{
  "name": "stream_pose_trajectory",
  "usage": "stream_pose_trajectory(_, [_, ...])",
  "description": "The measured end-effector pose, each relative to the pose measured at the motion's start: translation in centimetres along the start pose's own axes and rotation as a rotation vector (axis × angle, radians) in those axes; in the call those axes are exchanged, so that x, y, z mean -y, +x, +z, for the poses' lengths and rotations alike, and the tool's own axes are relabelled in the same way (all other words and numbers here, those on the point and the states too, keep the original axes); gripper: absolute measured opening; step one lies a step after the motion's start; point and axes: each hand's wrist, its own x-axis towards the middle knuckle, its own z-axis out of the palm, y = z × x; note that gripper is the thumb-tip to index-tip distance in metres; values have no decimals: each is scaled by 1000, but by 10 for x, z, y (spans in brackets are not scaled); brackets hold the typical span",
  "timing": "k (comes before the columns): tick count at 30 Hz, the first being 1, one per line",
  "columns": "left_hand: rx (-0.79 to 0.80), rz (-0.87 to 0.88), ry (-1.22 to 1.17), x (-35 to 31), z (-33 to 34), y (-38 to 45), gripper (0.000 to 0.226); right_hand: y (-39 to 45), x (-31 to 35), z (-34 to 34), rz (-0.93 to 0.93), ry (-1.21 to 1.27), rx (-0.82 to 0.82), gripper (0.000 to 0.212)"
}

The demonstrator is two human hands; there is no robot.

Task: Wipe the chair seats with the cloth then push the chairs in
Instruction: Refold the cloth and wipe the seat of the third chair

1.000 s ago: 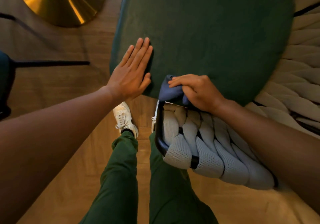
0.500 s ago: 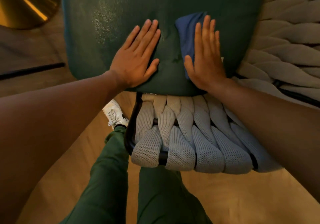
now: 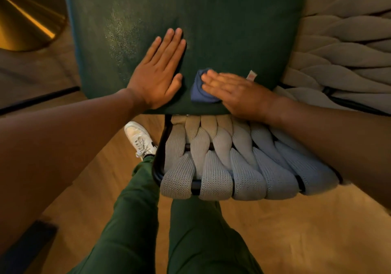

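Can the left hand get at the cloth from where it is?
Probably yes: the left hand lies flat on the green seat beside the blue cloth, bare seat between; the right hand covers most of it.

The green chair seat (image 3: 222, 30) carries a bunched blue cloth (image 3: 200, 91) near its rear edge.

Left hand (image 3: 157, 73) flat, fingers straight, right hand (image 3: 234, 92) flat, pressing

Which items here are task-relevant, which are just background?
In use: blue cloth, green chair seat, woven chair back, right hand flat on cloth, left hand flat on seat.
Background: brass table base, white shoe.
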Motion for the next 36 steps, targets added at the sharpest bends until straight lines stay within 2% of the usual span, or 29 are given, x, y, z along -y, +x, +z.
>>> stream_pose_trajectory(3, [28, -38, 4, -3, -4, 2, 73, -12, 6, -17, 101, 108, 123, 57])
stream_pose_trajectory(5, [23, -47, 13, -6, -6, 4, 73, -13, 10, -30, 231, 174, 10, 49])
stream_pose_trajectory(7, [17, -27, 27, -11, -8, 11, 74, -12, 6, -47, 457, 262, -154, 41])
stream_pose_trajectory(10, [7, 24, 47, -19, -10, 32, 74, -9, -11, -63, 763, 295, -458, 43])
stream_pose_trajectory(11, [-4, 35, 56, -21, -10, 41, 74, -6, -16, -64, 833, 306, -506, 49])
stream_pose_trajectory(13, [-26, 45, 70, -26, -6, 58, 74, 2, -27, -54, 947, 270, -429, 69])
stream_pose_trajectory(16, [-23, 28, 85, -32, 4, 77, 72, 15, -36, -32, 979, 158, -298, 83])
stream_pose_trajectory(18, [-16, 20, 107, -32, 11, 79, 71, 23, -38, -20, 995, 126, -270, 78])
stream_pose_trajectory(21, [-22, 26, 108, -31, 12, 78, 71, 29, -33, -12, 996, 90, -330, 75])
stream_pose_trajectory(27, [-17, 35, 112, -32, 12, 79, 71, 12, -14, 1, 848, 82, -390, 61])
stream_pose_trajectory(30, [-1, 43, 100, -30, 9, 78, 71, 11, 3, 7, 801, 122, -342, 59])
stream_pose_trajectory(36, [121, 92, 77, -19, -8, 78, 74, 12, 28, -26, 843, 249, -203, 48])
